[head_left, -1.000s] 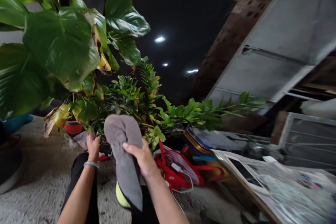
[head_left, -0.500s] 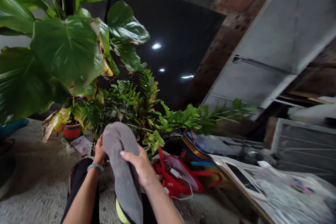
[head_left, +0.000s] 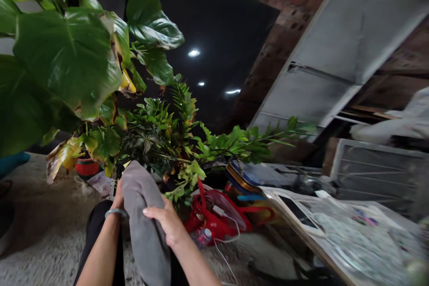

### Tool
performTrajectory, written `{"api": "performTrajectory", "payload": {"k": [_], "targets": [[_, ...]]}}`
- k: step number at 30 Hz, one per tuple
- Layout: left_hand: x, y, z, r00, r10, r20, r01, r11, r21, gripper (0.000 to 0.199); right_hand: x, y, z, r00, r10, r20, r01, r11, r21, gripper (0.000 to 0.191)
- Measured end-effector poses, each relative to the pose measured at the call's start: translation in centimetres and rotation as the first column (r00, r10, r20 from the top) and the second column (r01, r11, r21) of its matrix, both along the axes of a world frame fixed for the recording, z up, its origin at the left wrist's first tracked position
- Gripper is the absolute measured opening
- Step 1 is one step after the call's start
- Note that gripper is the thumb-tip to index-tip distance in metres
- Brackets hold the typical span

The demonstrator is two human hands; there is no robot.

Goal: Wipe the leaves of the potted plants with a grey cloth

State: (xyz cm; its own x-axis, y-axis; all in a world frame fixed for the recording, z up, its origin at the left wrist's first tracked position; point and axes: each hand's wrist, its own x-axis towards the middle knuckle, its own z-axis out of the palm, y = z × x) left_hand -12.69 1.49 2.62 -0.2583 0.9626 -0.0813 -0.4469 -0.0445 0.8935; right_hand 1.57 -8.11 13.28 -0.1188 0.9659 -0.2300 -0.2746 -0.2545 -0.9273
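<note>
A long grey sole-shaped piece (head_left: 145,237), soft-looking with a crease along its upper part, slants up from my lap. My right hand (head_left: 169,222) is closed around its right edge, thumb lying on the grey face and fingers hidden behind. At the upper left edge my left hand (head_left: 118,197) holds it from behind; most of those fingers are covered by the piece. A small yellow bit (head_left: 127,164) shows just behind its top end. The left wrist wears a pale bracelet (head_left: 115,212).
Leafy plants (head_left: 150,129) stand in front, one in a red pot (head_left: 87,167). To the right on the floor lie a red bag (head_left: 219,221) with a white cable and a plastic bottle (head_left: 203,237). A table with a tablet (head_left: 298,211) and plastic bags stands farther right.
The grey piece has turned, its top now looking narrower. Yellow shows at its top end, where before it showed at the bottom. The view has swung slightly right.
</note>
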Motion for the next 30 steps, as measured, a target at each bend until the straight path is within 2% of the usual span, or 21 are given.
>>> {"api": "performTrajectory", "payload": {"k": [3, 5, 7, 9, 11, 12, 14, 15, 17, 18, 20, 21, 22, 23, 25, 28, 30], "targets": [[0.6, 0.2, 0.2, 0.992, -0.129, 0.016, 0.128, 0.99, 0.054, 0.034, 1.7, 1.4, 4.3, 0.991, -0.127, -0.032, 0.131, 0.977, 0.167, 0.048], [1.1, 0.4, 0.1, 0.979, -0.201, 0.034, 0.198, 0.978, 0.064, 0.04, 2.3, 3.8, 6.3, 0.964, -0.265, -0.039, 0.264, 0.918, 0.295, 0.051], [1.5, 0.5, -0.3, 0.974, -0.221, 0.046, 0.217, 0.974, 0.069, 0.039, 2.4, 5.8, 6.1, 0.936, -0.347, -0.06, 0.349, 0.892, 0.289, 0.05], [1.7, 0.6, -0.7, 0.975, -0.219, 0.044, 0.215, 0.974, 0.065, 0.037, 2.2, 6.1, 4.0, 0.933, -0.355, -0.053, 0.359, 0.922, 0.142, 0.043], [1.7, 0.6, -0.9, 0.977, -0.211, 0.037, 0.208, 0.977, 0.054, 0.036, 1.9, 4.5, 1.1, 0.941, -0.338, -0.019, 0.338, 0.941, -0.014, 0.036], [1.6, 0.6, -0.9, 0.979, -0.201, 0.031, 0.2, 0.979, 0.044, 0.036, 1.9, 3.3, -0.2, 0.945, -0.327, -0.008, 0.326, 0.944, -0.052, 0.034], [1.4, 0.6, -0.9, 0.985, -0.17, 0.024, 0.169, 0.985, 0.026, 0.035, 2.1, 0.7, -1.2, 0.956, -0.292, -0.01, 0.291, 0.953, -0.082, 0.034], [1.2, 0.6, -0.8, 0.988, -0.153, 0.023, 0.152, 0.988, 0.02, 0.035, 2.3, -0.1, -0.9, 0.956, -0.293, -0.015, 0.292, 0.954, -0.068, 0.036], [1.1, 0.6, -0.7, 0.991, -0.135, 0.015, 0.135, 0.991, 0.012, 0.034, 2.9, -0.4, 1.2, 0.933, -0.36, -0.018, 0.361, 0.932, 0.042, 0.045], [1.1, 0.6, -0.6, 0.991, -0.135, 0.011, 0.135, 0.991, 0.009, 0.034, 3.3, 0.3, 2.6, 0.904, -0.426, -0.022, 0.425, 0.895, 0.136, 0.05], [1.2, 0.5, -0.5, 0.989, -0.144, 0.006, 0.144, 0.99, -0.001, 0.034, 4.0, 2.8, 5.0, 0.834, -0.548, -0.061, 0.538, 0.785, 0.307, 0.057], [1.3, 0.4, -0.5, 0.989, -0.147, 0.011, 0.147, 0.989, -0.006, 0.035, 4.1, 4.3, 5.7, 0.812, -0.576, -0.097, 0.57, 0.746, 0.344, 0.058], [1.3, 0.3, -0.5, 0.989, -0.147, 0.021, 0.147, 0.989, -0.009, 0.037, 4.2, 5.6, 5.9, 0.804, -0.579, -0.131, 0.586, 0.738, 0.333, 0.057], [1.4, 0.3, -0.5, 0.989, -0.144, 0.034, 0.145, 0.989, -0.011, 0.038, 4.0, 6.6, 5.5, 0.809, -0.567, -0.157, 0.587, 0.759, 0.282, 0.054], [1.3, 0.3, -0.6, 0.99, -0.13, 0.051, 0.131, 0.991, -0.014, 0.039, 3.3, 7.1, 3.4, 0.837, -0.522, -0.162, 0.541, 0.833, 0.112, 0.047], [0.8, 0.3, -0.6, 0.994, -0.1, 0.036, 0.102, 0.994, -0.036, 0.036, 1.7, 4.2, -0.3, 0.902, -0.42, -0.095, 0.412, 0.906, -0.097, 0.039], [0.4, 0.3, -0.5, 0.996, -0.083, 0.013, 0.084, 0.995, -0.057, 0.034, 0.6, 1.3, -0.9, 0.952, -0.295, -0.084, 0.285, 0.952, -0.113, 0.039]]}}
